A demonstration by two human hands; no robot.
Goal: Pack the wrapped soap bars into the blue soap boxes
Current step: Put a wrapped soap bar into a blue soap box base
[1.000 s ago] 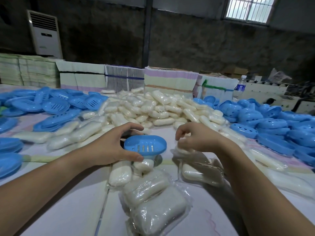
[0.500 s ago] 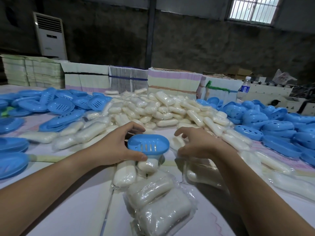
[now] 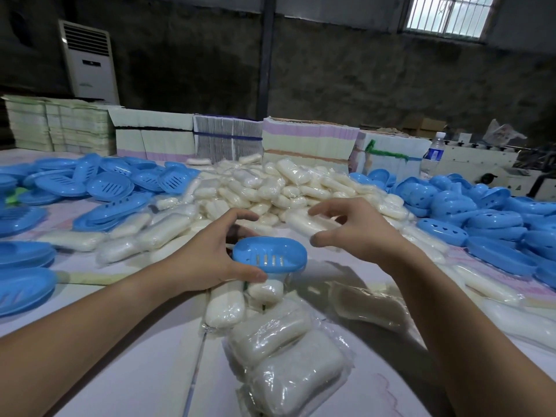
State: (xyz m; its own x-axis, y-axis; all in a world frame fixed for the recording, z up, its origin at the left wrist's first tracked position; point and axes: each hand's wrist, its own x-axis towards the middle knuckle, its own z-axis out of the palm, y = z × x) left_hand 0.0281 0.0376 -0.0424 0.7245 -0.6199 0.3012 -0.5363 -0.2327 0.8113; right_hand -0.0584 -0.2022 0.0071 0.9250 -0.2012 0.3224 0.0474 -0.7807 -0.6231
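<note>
My left hand [image 3: 207, 254] grips a blue oval soap box [image 3: 270, 254] with drain slots, held open side up just above the table. To its right, my right hand [image 3: 361, 233] reaches forward with thumb below and fingers above a wrapped white soap bar [image 3: 304, 224] at the near edge of the big soap pile [image 3: 270, 188]. It holds that bar a little above and beyond the box. Several more wrapped bars [image 3: 288, 371] lie on the table right under and in front of my hands.
Heaps of blue box halves lie at the left [image 3: 111, 185] and right [image 3: 481, 212]. Stacks of flat cartons [image 3: 307, 139] line the far edge of the white table [image 3: 120, 356]. A water bottle [image 3: 434, 152] stands at the back right.
My right hand has left the bars near the box and moved up and forward to the pile, closing around one wrapped bar. The left hand has kept the box almost still.
</note>
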